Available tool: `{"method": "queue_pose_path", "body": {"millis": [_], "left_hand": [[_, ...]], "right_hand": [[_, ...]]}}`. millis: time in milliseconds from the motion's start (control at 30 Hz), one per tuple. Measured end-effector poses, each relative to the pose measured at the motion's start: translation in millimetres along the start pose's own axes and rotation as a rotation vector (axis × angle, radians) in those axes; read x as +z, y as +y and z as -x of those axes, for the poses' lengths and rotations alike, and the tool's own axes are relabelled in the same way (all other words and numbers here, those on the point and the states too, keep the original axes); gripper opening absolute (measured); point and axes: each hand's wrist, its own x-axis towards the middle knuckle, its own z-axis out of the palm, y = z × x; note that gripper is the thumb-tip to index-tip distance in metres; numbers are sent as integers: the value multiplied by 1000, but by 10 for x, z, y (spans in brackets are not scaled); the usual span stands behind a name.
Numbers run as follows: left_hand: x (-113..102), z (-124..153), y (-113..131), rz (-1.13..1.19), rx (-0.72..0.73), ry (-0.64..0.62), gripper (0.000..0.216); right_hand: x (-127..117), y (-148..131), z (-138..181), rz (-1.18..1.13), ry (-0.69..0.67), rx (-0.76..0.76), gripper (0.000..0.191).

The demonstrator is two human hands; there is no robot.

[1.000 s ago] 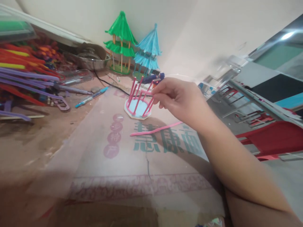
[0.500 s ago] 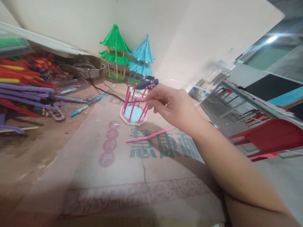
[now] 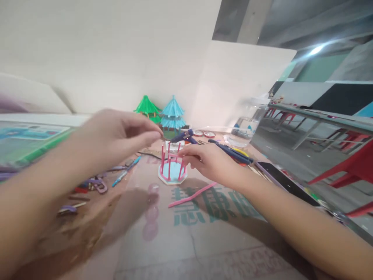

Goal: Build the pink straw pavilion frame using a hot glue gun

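A small octagonal base (image 3: 173,173), light blue with a pink rim, stands on the cardboard with several pink sticks upright around its edge. My right hand (image 3: 208,161) reaches in from the right, thumb and fingers pinched on a short pink strip (image 3: 173,155) across the stick tops. My left hand (image 3: 122,134) hovers above and left of the base, fingertips pressed together; what they hold, if anything, is too blurred to name. On the cardboard in front lies a pink pipe cleaner (image 3: 189,196). Behind the base is a dark blue glue gun (image 3: 183,137).
Green (image 3: 146,107) and blue (image 3: 173,112) pagoda models stand by the wall. Pliers (image 3: 231,151), a phone (image 3: 287,182) and a clear plastic container (image 3: 247,124) are at right. At left lie a blue pen (image 3: 126,172) and a green-edged box (image 3: 35,144).
My left hand has come into view from the left, near the base. My right hand still pinches the pink strip at the sticks. The view has tilted up and turned right.
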Motion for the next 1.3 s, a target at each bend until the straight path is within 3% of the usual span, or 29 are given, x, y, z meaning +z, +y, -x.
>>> {"method": "queue_pose_path", "body": {"millis": [200,600,1000,1300], "left_hand": [[345,-51,-173,-39,158,-262,30],[694,-71,-226,-31,191,-251,24],[764,-28,-203,-134,214,-229,25],[501,-27,-173,-175,151,-236,25]], "right_hand": [[-163,-40,-6,11,79,16,16],[25,-116,0,-257,-30,60,14],[48,-137,-6,-245,-59,86,15],[-36,-50,1,-183,1,58,14]]}}
